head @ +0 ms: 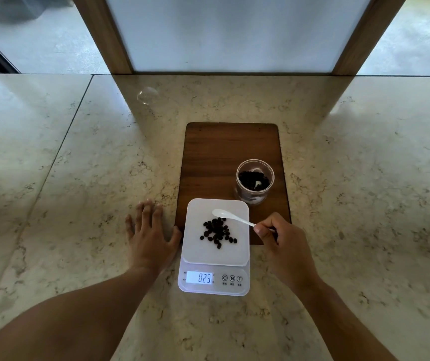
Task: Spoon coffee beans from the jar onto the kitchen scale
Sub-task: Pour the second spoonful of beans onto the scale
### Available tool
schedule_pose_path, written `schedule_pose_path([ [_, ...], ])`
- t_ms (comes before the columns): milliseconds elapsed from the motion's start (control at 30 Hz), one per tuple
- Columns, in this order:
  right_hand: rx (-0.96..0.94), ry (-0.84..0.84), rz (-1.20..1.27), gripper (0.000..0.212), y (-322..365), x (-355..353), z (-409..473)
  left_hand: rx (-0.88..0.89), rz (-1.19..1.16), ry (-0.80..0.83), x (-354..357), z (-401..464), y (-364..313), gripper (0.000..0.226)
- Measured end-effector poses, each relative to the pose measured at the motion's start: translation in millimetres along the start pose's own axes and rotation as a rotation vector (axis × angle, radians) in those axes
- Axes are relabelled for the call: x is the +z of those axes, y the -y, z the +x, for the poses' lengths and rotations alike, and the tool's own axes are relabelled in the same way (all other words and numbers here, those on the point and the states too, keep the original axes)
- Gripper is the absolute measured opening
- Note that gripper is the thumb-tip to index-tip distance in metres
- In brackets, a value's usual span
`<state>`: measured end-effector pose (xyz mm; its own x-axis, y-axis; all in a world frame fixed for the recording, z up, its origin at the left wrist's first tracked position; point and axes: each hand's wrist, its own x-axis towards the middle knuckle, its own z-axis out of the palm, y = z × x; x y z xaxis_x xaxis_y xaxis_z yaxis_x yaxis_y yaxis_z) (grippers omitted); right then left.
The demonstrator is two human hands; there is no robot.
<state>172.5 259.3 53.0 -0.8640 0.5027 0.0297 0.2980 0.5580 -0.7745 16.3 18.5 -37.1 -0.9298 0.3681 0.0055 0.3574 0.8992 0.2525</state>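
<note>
The left hand (149,234) lies flat and released on the marble countertop (52,178), holding nothing, thumb just beside the left edge of the white digital kitchen scale (215,259). The pile of coffee beans (218,231) sits near the platform centre; the lit display (199,278) appears to read 0.25. The white plastic spoon (230,216) hovers over the platform's far half, bowl apparently empty. To tip each load well, keep the bowl low over the pile so beans do not roll toward the platform edges, and keep the left thumb off the scale. The right hand (279,238) pinches the spoon handle. The open clear jar (255,181) stands behind the scale's far-right corner on the wooden board (219,152), beans remaining inside. The path between jar and platform is short and unobstructed; the countertop right of the board is open.
</note>
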Motion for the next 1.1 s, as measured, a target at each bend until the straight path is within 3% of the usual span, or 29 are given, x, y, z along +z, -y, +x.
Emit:
schedule_pose_path([
  [200,0.192,-0.181,0.102,0.018,-14.5,7.2,-16.9,-0.007,-0.01,0.014,-2.0,0.4,-1.0,0.075],
  [533,0.393,-0.345,0.014,0.017,-38.2,37.2,-68.1,0.005,-0.026,0.008,-1.1,0.2,0.8,0.076],
  [867,0.334,-0.226,-0.23,0.021,-32.9,28.9,-51.6,0.007,-0.015,0.023,-2.4,-0.5,0.2,0.079],
  [1100,0.405,-0.207,-0.418,0.025,-30.9,25.6,-40.3,0.001,-0.024,0.019,-1.9,0.9,-0.7,0.082],
])
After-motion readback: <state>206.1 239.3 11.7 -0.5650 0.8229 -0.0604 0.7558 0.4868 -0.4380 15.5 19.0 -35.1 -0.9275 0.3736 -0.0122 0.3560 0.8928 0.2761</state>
